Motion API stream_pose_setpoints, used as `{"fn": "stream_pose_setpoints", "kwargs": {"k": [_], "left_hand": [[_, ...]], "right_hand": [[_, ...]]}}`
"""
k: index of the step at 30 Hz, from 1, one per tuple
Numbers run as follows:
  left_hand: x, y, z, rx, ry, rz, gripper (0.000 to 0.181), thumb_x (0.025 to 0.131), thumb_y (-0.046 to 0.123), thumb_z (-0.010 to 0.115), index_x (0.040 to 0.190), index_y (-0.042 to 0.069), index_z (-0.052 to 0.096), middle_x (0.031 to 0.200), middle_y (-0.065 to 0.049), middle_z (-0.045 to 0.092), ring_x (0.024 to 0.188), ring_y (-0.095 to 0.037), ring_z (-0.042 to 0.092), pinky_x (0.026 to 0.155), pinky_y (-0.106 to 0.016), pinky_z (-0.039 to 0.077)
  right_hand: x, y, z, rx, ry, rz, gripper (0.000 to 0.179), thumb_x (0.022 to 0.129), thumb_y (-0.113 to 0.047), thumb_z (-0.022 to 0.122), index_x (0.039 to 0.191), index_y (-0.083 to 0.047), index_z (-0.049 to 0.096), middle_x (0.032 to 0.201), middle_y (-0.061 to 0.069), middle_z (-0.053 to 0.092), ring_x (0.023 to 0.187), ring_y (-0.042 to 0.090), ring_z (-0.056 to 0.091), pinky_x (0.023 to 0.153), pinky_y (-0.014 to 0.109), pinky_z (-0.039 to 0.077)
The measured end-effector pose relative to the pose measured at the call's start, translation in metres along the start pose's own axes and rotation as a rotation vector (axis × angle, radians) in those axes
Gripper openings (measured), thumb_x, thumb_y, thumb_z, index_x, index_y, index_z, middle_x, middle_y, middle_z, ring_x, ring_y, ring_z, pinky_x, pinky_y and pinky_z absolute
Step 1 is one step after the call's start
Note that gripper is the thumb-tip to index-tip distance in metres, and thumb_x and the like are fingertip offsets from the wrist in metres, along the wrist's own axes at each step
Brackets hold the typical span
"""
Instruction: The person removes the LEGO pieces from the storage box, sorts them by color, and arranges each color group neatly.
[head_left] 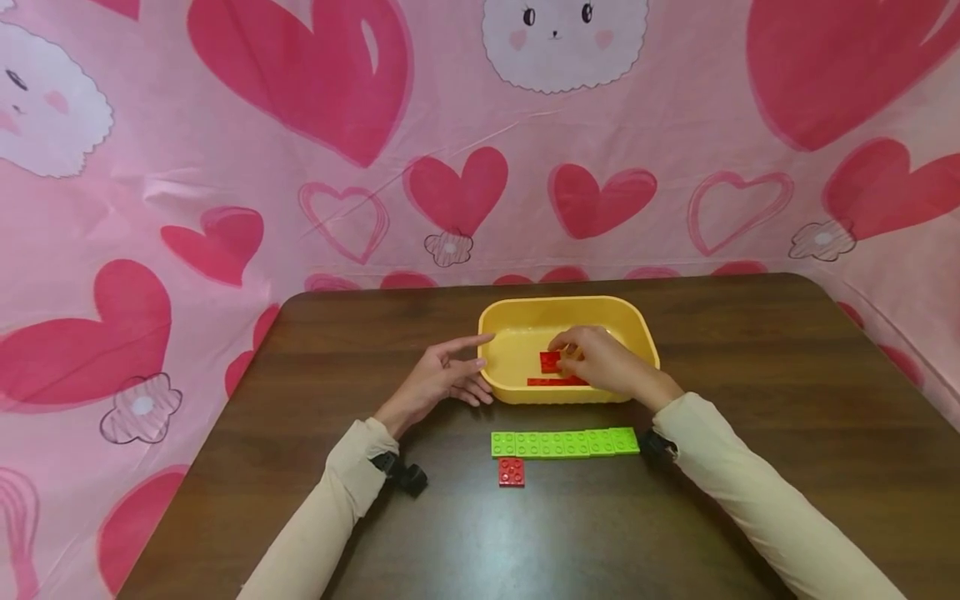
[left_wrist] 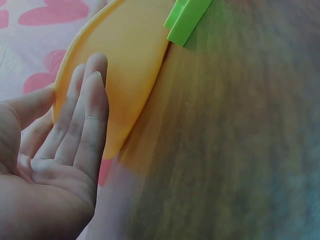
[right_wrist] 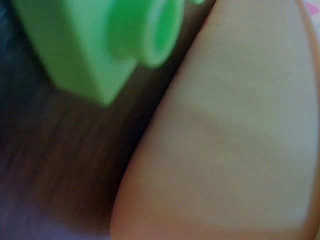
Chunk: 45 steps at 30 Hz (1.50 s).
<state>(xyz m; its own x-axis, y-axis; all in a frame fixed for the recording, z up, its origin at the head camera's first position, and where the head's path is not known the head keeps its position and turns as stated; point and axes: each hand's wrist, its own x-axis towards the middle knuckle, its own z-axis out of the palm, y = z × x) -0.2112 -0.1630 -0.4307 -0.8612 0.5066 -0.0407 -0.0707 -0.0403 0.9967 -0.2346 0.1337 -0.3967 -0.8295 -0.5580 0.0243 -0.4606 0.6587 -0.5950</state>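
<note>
Fingers (head_left: 564, 337) of your right hand (head_left: 600, 360) pinch a small red block (head_left: 549, 362) inside the yellow tub (head_left: 570, 397), as your head camera shows from above. A red strip (head_left: 553, 382) lies in the tub along the near wall, just on your side of that block, its right end hidden by your hand.

Your left hand (head_left: 446, 377) is at the tub's left end, the index fingertip at the rim. Seen from your head camera, its fingers look spread; your left wrist camera brings the palm side into sight, with several fingers straight and close together beside the tub's outer wall.

On the brown table (head_left: 420, 542), in front of the tub, you have a row of green blocks (head_left: 562, 444) running left to right, with a loose red square (head_left: 512, 472) just below its left part. Your right wrist camera gives a blurred close look at a green block's corner and stud, beside a pale curved surface (right_wrist: 220, 130) that you cannot identify. You cannot tell the right hand's pinch from that view; only your head camera shows it.
</note>
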Motion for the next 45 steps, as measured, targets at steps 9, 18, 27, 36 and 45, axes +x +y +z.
{"fn": "stream_pose_setpoints", "kwargs": {"k": [9,18,27,36,45], "left_hand": [[-0.001,0.000,-0.001,-0.018,-0.011,-0.005,0.053,0.100,0.012,0.061,0.150,0.009,0.044,0.088,-0.022,0.073,0.077,-0.035,0.074,0.069,-0.044,0.061],[0.000,0.000,-0.001,-0.022,-0.005,-0.001,0.053,0.100,0.012,0.061,0.150,0.008,0.043,0.087,-0.023,0.073,0.073,-0.033,0.074,0.068,-0.043,0.061],[0.000,0.000,0.001,-0.035,-0.001,-0.001,0.053,0.100,0.013,0.062,0.150,0.009,0.044,0.083,-0.019,0.073,0.070,-0.030,0.073,0.065,-0.041,0.061],[0.002,0.001,0.004,-0.031,-0.003,0.004,0.053,0.100,0.012,0.061,0.150,0.009,0.044,0.083,-0.019,0.073,0.068,-0.029,0.073,0.063,-0.040,0.061],[0.000,0.001,0.003,-0.030,0.004,0.001,0.054,0.099,0.014,0.062,0.150,0.009,0.044,0.083,-0.020,0.073,0.067,-0.028,0.072,0.063,-0.038,0.061]], "right_hand": [[0.003,0.003,0.004,-0.002,-0.036,0.036,0.029,0.091,-0.009,0.071,0.119,-0.003,0.071,0.111,0.008,0.071,0.094,0.025,0.060,0.093,0.047,0.051],[0.003,0.002,0.004,-0.004,-0.010,0.092,0.027,0.087,-0.017,0.078,0.110,-0.005,0.072,0.102,0.006,0.071,0.089,0.023,0.060,0.090,0.042,0.054],[-0.002,0.002,0.007,-0.055,0.052,0.074,0.018,0.095,-0.022,0.068,0.102,-0.006,0.070,0.079,0.000,0.063,0.072,0.018,0.054,0.067,0.032,0.049],[-0.012,-0.001,0.001,-0.016,0.094,0.140,0.026,0.099,-0.015,0.061,0.121,-0.002,0.061,0.072,0.003,0.058,0.057,0.019,0.051,0.053,0.030,0.049],[0.001,0.005,0.000,-0.017,-0.073,-0.056,0.051,0.095,-0.014,0.068,0.144,-0.015,0.053,0.111,0.007,0.063,0.094,0.021,0.058,0.088,0.040,0.054]]}}
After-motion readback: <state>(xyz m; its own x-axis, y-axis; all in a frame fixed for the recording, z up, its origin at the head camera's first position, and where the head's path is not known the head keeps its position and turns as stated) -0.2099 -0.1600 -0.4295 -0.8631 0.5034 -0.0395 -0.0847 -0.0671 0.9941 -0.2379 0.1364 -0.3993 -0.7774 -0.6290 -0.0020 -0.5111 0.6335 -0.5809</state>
